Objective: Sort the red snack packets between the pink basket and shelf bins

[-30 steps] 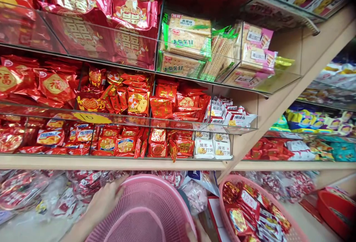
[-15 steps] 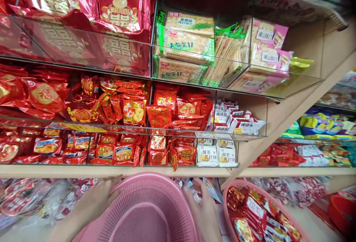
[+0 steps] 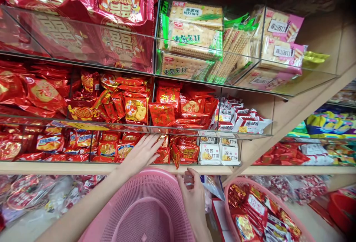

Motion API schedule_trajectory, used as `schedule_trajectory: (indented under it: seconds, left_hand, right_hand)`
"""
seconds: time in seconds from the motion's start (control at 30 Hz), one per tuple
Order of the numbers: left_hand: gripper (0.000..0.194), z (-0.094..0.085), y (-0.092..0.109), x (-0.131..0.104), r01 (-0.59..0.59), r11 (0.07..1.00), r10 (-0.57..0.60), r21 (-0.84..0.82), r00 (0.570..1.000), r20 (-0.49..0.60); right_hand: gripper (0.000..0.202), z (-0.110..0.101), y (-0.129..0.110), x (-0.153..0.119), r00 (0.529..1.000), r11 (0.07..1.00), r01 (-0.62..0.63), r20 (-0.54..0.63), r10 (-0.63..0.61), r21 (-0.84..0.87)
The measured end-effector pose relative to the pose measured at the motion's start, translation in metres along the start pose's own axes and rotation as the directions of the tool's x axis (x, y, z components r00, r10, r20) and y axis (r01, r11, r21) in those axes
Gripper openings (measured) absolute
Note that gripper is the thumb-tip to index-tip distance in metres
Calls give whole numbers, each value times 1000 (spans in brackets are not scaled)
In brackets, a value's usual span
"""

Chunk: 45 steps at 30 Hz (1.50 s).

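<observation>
My left hand (image 3: 141, 152) reaches over a pink mesh basket (image 3: 144, 186) to the lowest display row, its fingers spread against the red snack packets (image 3: 161, 156) there. No packet is visibly gripped in it. At the basket's right rim is my right hand (image 3: 193, 194), with fingers curved and apart, holding nothing that shows. The pink basket has nothing in it. To the right, a second pink basket (image 3: 227, 205) holds red and gold packets. White biscuit packs (image 3: 210, 153) sit in the lowest row, right of the red ones.
Clear-fronted shelves rise ahead, with large red packages (image 3: 122, 30), green-edged cracker packs (image 3: 194, 38) and pink-edged packs (image 3: 283, 51). A wooden ledge (image 3: 55, 168) runs below them. Bagged goods (image 3: 30, 197) lie lower left, and a red tub (image 3: 343, 208) stands at the far right.
My left hand has moved from the basket's left rim up and right to the red packets in the lowest row. My right hand stays by the right rim.
</observation>
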State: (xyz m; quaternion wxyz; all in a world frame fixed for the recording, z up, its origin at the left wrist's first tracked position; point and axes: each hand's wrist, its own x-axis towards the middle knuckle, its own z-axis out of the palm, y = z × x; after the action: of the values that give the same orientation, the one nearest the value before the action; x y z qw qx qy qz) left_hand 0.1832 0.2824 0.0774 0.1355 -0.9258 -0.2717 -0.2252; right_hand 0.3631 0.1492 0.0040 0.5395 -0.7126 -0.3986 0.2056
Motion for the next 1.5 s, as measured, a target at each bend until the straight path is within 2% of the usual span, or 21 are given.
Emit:
schedule_trajectory:
  seconds: [0.23, 0.47, 0.67, 0.8, 0.93, 1.0, 1.03, 1.13, 1.2, 1.27, 1.37, 1.43, 1.5]
  left_hand:
    - [50, 7, -17, 12, -49, 991, 41, 125, 997, 61]
    - [45, 2, -20, 13, -64, 985, 49, 160, 994, 95]
    - [48, 3, -19, 13, -46, 989, 35, 142, 996, 79]
    - [54, 2, -12, 4, -31, 998, 30, 46, 999, 13]
    - [56, -8, 13, -24, -39, 997, 37, -67, 999, -23]
    - [57, -13, 30, -42, -51, 993, 53, -102, 998, 21]
    - [58, -14, 38, -52, -55, 991, 61, -119, 997, 49]
    - [62, -13, 60, -76, -88, 982, 114, -169, 983, 147]
    - [62, -10, 70, -86, -90, 977, 133, -195, 967, 216]
    - [62, -8, 74, -91, -68, 974, 128, -218, 952, 277]
    - [70, -8, 68, -86, -40, 961, 120, -272, 951, 286]
    - [68, -9, 57, -74, -15, 961, 79, -277, 972, 223]
    - [54, -7, 42, -58, 27, 974, 0, -224, 993, 118]
  right_hand:
    - [52, -9, 12, -23, 997, 997, -73, 35, 71, 33]
    - [44, 2, 22, -38, 996, 993, -58, 67, 51, 107]
    - [42, 7, 24, -44, 996, 992, -60, 76, 52, 111]
    - [44, 7, 20, -47, 993, 989, -88, 93, 77, 120]
    - [41, 11, 12, -50, 981, 953, -170, 136, 139, 252]
    - [42, 17, 7, -52, 957, 870, -269, 216, 194, 413]
    - [43, 20, 5, -53, 937, 790, -335, 269, 222, 514]
    - [42, 28, 0, -57, 844, 452, -537, 467, 265, 713]
    - [39, 31, -1, -61, 776, 308, -630, 565, 280, 713]
    - [38, 32, 0, -64, 725, 271, -688, 618, 305, 673]
    - [41, 31, 1, -66, 691, 245, -719, 632, 351, 650]
    - [41, 28, 0, -66, 670, 197, -735, 651, 356, 649]
    - [41, 24, -3, -66, 660, 155, -742, 671, 339, 652]
